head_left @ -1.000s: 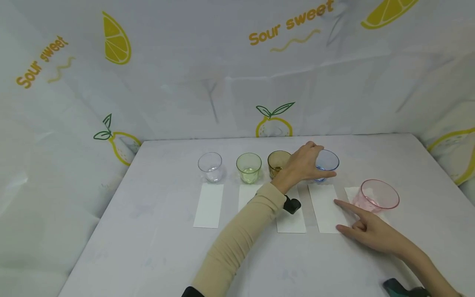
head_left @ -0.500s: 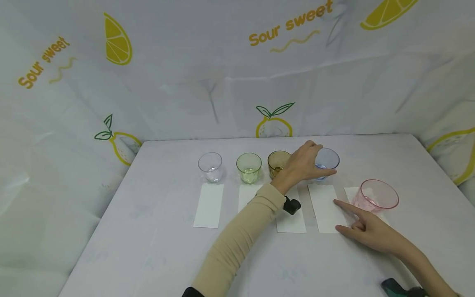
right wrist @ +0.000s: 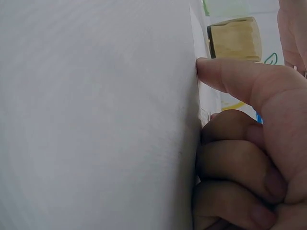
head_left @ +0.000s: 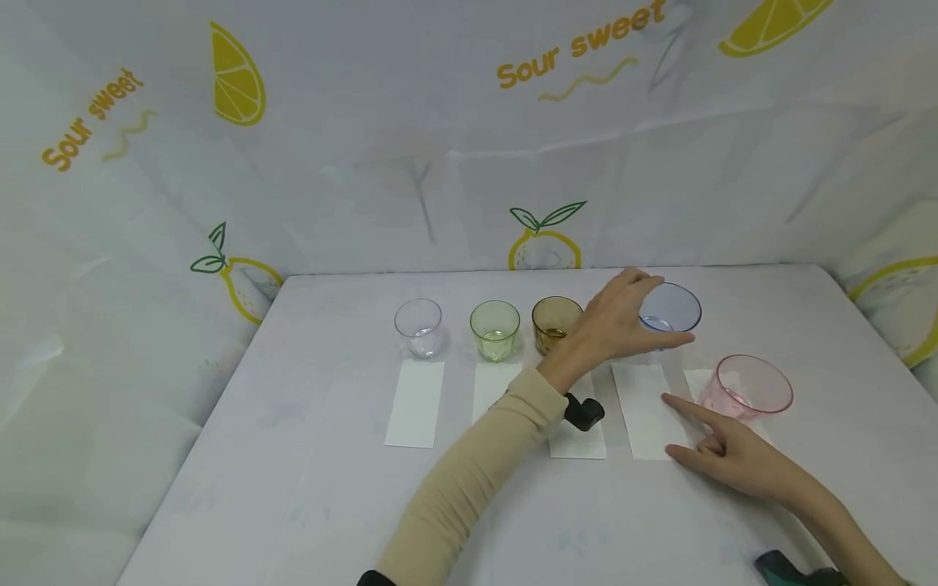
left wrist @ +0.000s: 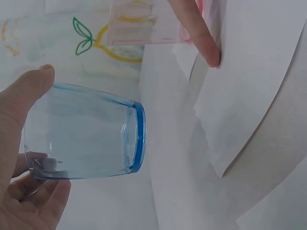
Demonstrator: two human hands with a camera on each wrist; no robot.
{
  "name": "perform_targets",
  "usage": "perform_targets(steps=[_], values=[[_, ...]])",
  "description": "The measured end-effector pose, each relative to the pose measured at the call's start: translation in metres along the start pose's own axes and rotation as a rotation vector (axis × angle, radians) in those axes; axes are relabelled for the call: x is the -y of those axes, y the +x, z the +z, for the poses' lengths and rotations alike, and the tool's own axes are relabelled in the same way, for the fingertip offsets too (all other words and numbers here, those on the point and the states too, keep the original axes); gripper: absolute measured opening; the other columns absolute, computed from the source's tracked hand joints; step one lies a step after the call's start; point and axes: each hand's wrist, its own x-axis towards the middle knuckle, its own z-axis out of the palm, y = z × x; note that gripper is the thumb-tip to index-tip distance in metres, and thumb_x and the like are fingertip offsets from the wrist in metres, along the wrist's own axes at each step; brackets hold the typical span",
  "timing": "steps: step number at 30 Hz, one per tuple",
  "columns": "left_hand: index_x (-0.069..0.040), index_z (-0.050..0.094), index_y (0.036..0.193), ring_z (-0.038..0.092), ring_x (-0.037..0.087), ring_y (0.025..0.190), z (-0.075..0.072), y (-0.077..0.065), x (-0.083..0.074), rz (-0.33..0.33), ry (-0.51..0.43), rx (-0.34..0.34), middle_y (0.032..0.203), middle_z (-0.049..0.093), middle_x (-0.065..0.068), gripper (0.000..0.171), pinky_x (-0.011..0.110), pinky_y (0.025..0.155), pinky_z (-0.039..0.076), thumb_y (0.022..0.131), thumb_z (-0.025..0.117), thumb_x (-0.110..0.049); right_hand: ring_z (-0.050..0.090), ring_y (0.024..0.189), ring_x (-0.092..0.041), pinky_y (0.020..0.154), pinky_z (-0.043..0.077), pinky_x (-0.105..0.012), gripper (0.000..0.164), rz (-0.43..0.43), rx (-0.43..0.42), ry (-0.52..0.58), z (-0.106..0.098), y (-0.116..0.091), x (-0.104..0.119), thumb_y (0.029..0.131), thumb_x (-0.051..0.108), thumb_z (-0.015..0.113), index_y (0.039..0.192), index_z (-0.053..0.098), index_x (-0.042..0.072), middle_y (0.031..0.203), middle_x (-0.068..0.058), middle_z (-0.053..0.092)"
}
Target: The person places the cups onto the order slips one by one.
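My left hand (head_left: 621, 319) holds a blue-tinted glass (head_left: 672, 306) by its upper part, thumb on one side and fingers on the other. In the left wrist view the glass's thick blue base (left wrist: 139, 137) stands clear of the white table. My right hand (head_left: 740, 457) rests low at the right, index finger and thumb stretched onto a white paper strip (head_left: 643, 417); its other fingers are curled under, as the right wrist view shows. Just beyond it, a pink glass (head_left: 755, 384) stands on another paper strip (head_left: 698, 379), which it partly covers.
Left of the blue glass stand an amber glass (head_left: 550, 321), a green glass (head_left: 495, 325) and a colourless glass (head_left: 419, 321) in a row. White strips (head_left: 414, 407) lie in front of them, some partly hidden by my left arm. A lemon-printed curtain (head_left: 352, 187) hangs behind the table.
My left hand has lifted the blue glass and carried it a little to the right, away from the amber glass. My right hand has stayed on the paper strip.
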Motion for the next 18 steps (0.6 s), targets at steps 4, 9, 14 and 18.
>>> perform_targets(steps=[4, 9, 14, 18], values=[[-0.018, 0.051, 0.15, 0.052, 0.005, 0.13, 0.0, -0.004, -0.004, 0.033, -0.014, -0.01, 0.145, 0.053, -0.005, 0.085, 0.011, 0.1, 0.047, 0.083, 0.076, -0.063, 0.025, 0.05, 0.005, 0.046, 0.031, -0.023, 0.069, -0.004, 0.001, 0.013, 0.0, 0.0, 0.0, 0.096, 0.025, 0.072, 0.155, 0.042, 0.009, 0.055, 0.016, 0.027], [-0.017, 0.052, 0.149, 0.053, 0.006, 0.128, 0.0, -0.009, -0.006, 0.067, -0.037, -0.014, 0.144, 0.054, -0.003, 0.084, 0.011, 0.099, 0.047, 0.083, 0.077, -0.062, 0.025, 0.05, 0.004, 0.047, 0.031, -0.024, 0.07, 0.016, 0.011, 0.003, -0.001, 0.0, 0.001, 0.096, 0.027, 0.071, 0.156, 0.04, 0.01, 0.056, 0.016, 0.027], [-0.018, 0.052, 0.15, 0.053, 0.006, 0.127, -0.001, -0.016, -0.009, 0.083, -0.065, -0.009, 0.144, 0.054, -0.003, 0.084, 0.01, 0.098, 0.046, 0.083, 0.077, -0.061, 0.026, 0.051, 0.004, 0.048, 0.031, -0.024, 0.07, 0.031, 0.017, -0.009, -0.002, 0.0, 0.002, 0.097, 0.03, 0.071, 0.156, 0.04, 0.011, 0.057, 0.015, 0.028], [-0.018, 0.052, 0.15, 0.053, 0.006, 0.127, -0.002, -0.021, -0.012, 0.096, -0.067, -0.008, 0.145, 0.054, -0.003, 0.083, 0.01, 0.099, 0.045, 0.083, 0.077, -0.06, 0.027, 0.051, 0.004, 0.047, 0.03, -0.024, 0.071, 0.042, 0.021, -0.009, -0.001, 0.0, 0.002, 0.096, 0.03, 0.071, 0.156, 0.039, 0.011, 0.057, 0.015, 0.029]])
